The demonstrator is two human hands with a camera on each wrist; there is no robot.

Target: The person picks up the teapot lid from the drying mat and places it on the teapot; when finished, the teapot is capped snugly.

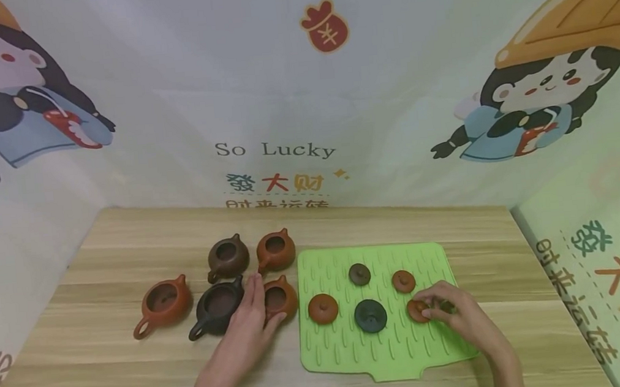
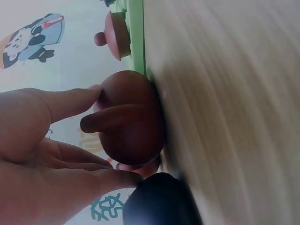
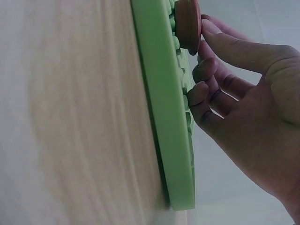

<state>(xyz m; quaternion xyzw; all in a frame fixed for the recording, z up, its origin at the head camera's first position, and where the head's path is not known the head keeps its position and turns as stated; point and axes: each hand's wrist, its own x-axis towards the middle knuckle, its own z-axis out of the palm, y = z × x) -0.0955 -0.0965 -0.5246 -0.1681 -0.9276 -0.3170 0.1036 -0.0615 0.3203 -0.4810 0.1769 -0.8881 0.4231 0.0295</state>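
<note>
My left hand (image 1: 251, 315) spans a small reddish-brown teapot (image 1: 288, 298), thumb on its near right side and the fingers at its left, beside a black teapot (image 1: 218, 312). In the left wrist view, that teapot (image 2: 129, 136) stands upright, its handle toward the camera and the thumb touching its upper side. Over the green mat (image 1: 352, 356), my right hand (image 1: 461, 312) pinches a small reddish-brown lid (image 1: 417, 311) with thumb and finger. The right wrist view has this lid (image 3: 188, 26) at the mat's surface, while the other fingers curl near the mat.
Lidless teapots stand at left: a reddish one (image 1: 167, 304), a dark brown one (image 1: 229, 256) and an orange-brown one (image 1: 276, 250). On the mat lie a large reddish lid (image 1: 323, 309), a black lid (image 1: 370, 316), a dark brown lid (image 1: 359, 274) and an orange-brown lid (image 1: 403, 281).
</note>
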